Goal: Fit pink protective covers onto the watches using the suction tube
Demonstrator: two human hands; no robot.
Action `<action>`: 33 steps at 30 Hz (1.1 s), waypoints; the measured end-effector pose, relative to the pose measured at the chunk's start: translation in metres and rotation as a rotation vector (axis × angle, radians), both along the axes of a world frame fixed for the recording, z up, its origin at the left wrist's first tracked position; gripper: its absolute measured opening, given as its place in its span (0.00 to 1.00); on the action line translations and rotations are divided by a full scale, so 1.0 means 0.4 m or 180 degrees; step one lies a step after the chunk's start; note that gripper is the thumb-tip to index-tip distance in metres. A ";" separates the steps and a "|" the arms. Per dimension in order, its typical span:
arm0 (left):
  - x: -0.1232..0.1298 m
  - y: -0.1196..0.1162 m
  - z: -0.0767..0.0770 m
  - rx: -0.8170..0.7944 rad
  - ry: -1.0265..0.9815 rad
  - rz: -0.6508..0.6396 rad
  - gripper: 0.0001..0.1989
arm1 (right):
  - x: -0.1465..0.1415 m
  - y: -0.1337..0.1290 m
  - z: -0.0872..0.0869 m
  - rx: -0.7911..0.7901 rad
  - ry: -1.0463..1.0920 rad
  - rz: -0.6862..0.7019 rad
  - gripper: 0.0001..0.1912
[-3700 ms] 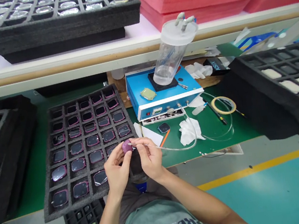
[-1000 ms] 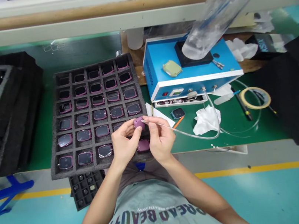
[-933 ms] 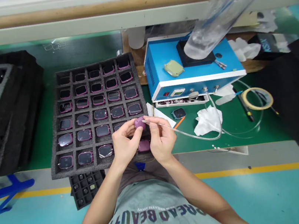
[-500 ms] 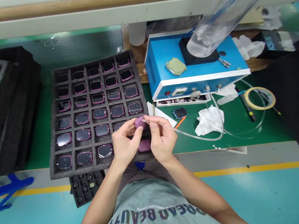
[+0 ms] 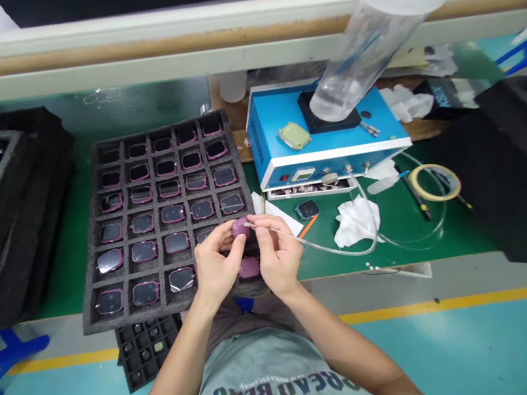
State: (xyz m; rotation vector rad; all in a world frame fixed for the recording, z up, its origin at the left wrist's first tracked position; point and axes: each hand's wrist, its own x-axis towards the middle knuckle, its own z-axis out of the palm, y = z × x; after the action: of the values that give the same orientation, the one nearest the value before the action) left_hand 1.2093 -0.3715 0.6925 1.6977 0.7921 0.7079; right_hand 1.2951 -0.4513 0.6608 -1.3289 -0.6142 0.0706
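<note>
My left hand (image 5: 218, 260) is closed on a purple watch case (image 5: 239, 229), held just above the near right part of a foam tray (image 5: 92, 284). Between the fingers of my right hand (image 5: 279, 251) is the end of a clear thin tube (image 5: 321, 249), its tip touching or very close to the case. The tube curves back to the front of a blue machine (image 5: 331, 154). Watches with dark screens and purple frames sit in the tray's compartments. Below my hands, another purple case (image 5: 249, 267) lies in the tray. My fingers hide part of the held case.
A clear cylinder (image 5: 346, 59) and a yellow-green watch case (image 5: 294, 135) are on the machine. To its front lie a dark watch (image 5: 307, 209), crumpled tissue (image 5: 356, 220) and a tape roll (image 5: 435, 182). Stacked foam trays (image 5: 20, 194) stand at left; a black box (image 5: 447, 97) sits at right.
The whole view has shifted, so the bench appears lower and further left. My hands keep the same hold on the watch case and the tube.
</note>
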 end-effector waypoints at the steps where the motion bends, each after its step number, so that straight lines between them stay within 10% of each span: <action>1: 0.000 0.001 0.000 0.0013 0.0015 0.0018 0.15 | 0.001 0.001 0.001 -0.0008 0.0000 0.0017 0.08; 33: -0.005 0.005 -0.002 0.0066 0.0125 -0.0001 0.16 | -0.004 0.004 0.003 -0.0053 0.0171 0.0113 0.09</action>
State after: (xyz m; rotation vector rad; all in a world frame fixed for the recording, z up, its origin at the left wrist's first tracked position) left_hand 1.2073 -0.3693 0.6917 1.7349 0.8145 0.6865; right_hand 1.2936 -0.4498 0.6618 -1.3281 -0.5927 0.1400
